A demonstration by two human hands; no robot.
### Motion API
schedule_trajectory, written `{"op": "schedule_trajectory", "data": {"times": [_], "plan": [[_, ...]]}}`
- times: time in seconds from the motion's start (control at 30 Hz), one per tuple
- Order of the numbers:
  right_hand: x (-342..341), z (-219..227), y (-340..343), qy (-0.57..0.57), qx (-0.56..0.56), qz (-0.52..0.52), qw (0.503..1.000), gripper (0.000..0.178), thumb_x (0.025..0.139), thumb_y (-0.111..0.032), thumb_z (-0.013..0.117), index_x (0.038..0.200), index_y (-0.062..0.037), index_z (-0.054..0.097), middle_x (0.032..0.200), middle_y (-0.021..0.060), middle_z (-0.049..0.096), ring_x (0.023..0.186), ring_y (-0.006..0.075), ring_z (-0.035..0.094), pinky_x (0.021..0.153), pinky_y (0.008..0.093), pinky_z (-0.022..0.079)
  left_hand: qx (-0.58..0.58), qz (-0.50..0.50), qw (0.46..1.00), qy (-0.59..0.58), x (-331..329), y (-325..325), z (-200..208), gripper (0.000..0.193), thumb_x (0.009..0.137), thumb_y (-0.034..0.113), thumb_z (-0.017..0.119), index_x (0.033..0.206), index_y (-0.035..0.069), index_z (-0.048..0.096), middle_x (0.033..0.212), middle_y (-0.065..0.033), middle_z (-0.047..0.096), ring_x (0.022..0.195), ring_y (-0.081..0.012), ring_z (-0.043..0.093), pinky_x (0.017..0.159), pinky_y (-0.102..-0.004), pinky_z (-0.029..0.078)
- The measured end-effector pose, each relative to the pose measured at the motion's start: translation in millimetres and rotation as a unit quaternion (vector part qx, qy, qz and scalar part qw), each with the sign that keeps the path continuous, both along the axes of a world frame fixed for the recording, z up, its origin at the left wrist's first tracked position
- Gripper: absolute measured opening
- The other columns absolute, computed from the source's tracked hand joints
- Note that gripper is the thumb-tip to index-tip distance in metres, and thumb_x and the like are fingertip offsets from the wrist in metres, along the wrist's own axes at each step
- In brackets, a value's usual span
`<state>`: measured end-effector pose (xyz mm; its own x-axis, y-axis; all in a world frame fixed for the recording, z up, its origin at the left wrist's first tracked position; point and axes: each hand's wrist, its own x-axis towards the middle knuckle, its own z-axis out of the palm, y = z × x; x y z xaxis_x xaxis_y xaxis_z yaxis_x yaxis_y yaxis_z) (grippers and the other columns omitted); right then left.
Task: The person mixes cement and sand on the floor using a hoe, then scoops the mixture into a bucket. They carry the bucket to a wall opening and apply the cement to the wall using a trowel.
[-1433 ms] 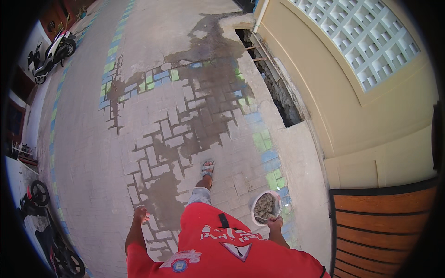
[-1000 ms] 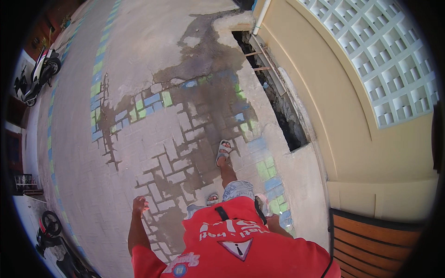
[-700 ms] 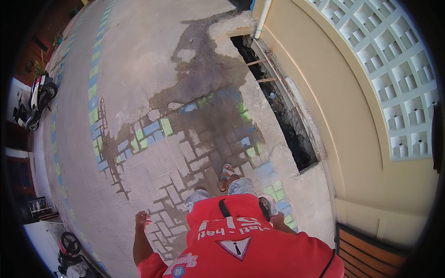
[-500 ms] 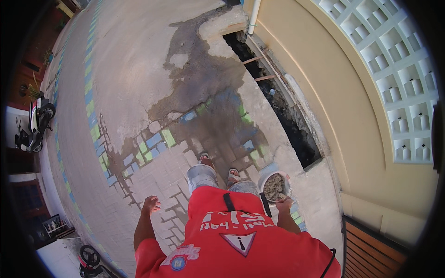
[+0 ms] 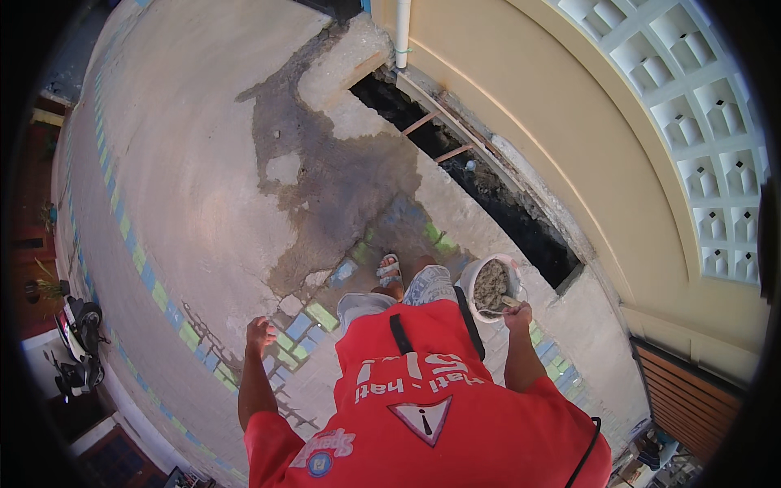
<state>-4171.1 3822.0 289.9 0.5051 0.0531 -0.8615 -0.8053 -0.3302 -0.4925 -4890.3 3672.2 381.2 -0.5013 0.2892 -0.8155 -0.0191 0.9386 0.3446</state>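
My right hand (image 5: pixel 517 315) is closed at the near side of a whitish bucket (image 5: pixel 512 267), apparently gripping its thin wire handle. Grey wet mortar (image 5: pixel 490 281) fills much of the bucket. A small pale piece (image 5: pixel 509 302), perhaps a tool handle, juts over the rim beside my fingers; its kind is unclear. The bucket hangs by my right leg. On the other side, my left hand (image 5: pixel 260 333) hangs away from my body with nothing in it, its fingers loosely curled and somewhat apart. One sandaled foot (image 5: pixel 390 268) shows ahead of my shorts.
An uncovered drainage trench (image 5: pixel 521 207) with crossbars runs along the beige wall (image 5: pixel 561 122) at right. Ahead lies a wet dark patch (image 5: pixel 333 179) on the concrete, bordered by painted blue and green pavers (image 5: pixel 305 329). A parked motorbike (image 5: pixel 80 342) stands far left.
I have stepped forward along the path, and the view has turned slightly. The bucket has moved along with my right hand, now beside the trench's near end. My left hand swings nearer the painted pavers.
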Motion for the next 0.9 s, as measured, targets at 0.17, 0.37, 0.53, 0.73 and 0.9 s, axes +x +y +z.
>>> {"op": "schedule_trajectory", "data": {"times": [0.17,0.37,0.53,0.73,0.9], "plan": [[-64,-23,31,0.030,-0.068,-0.047,0.996,0.033,0.093,-0.024,0.044,0.061,-0.0159,0.036,0.047,0.0002,0.026,0.042,0.0145,0.025,0.067,0.0384,0.040,-0.019,-0.087,0.996,0.028,-60,147,20,0.037,0.095,0.019,0.047,0.130,0.007,0.045,0.096,-0.0131,0.066,0.063,-0.0230,0.065,0.056,-0.0351,0.048],[-124,-69,59,0.031,-0.139,-0.089,0.986,0.030,0.090,-0.024,0.047,0.063,-0.0128,0.038,0.046,0.0022,0.032,0.042,0.0189,0.031,0.065,0.0421,0.041,-0.052,-0.105,0.992,0.054,-133,280,14,0.038,0.095,0.019,0.048,0.130,0.006,0.045,0.097,-0.0144,0.066,0.063,-0.0259,0.065,0.056,-0.0355,0.049],[-167,-79,109,-0.008,-0.123,-0.113,0.986,0.024,0.086,-0.021,0.048,0.065,-0.0118,0.041,0.049,0.0045,0.036,0.042,0.0202,0.033,0.059,0.0435,0.041,-0.157,-0.219,0.963,-0.004,-127,427,17,0.040,0.094,0.021,0.047,0.131,0.006,0.044,0.101,-0.0173,0.066,0.067,-0.0273,0.066,0.060,-0.0375,0.050],[-200,-85,149,0.010,-0.083,-0.141,0.986,0.024,0.085,-0.013,0.051,0.064,-0.0127,0.041,0.052,0.0012,0.032,0.042,0.0165,0.029,0.046,0.0355,0.037,0.028,-0.320,0.947,0.004,-47,659,2,0.038,0.091,0.015,0.049,0.127,0.002,0.048,0.090,-0.0129,0.064,0.063,-0.0179,0.061,0.054,-0.0288,0.048],[-197,-120,223,-0.019,0.033,-0.179,0.983,0.029,0.085,-0.008,0.050,0.059,-0.0127,0.039,0.053,0.0000,0.032,0.044,0.0139,0.031,0.046,0.0302,0.035,0.185,-0.453,0.858,-0.159,78,798,-27,0.038,0.092,0.014,0.047,0.128,0.002,0.048,0.093,-0.0085,0.064,0.076,-0.0138,0.061,0.065,-0.0273,0.047]]}}
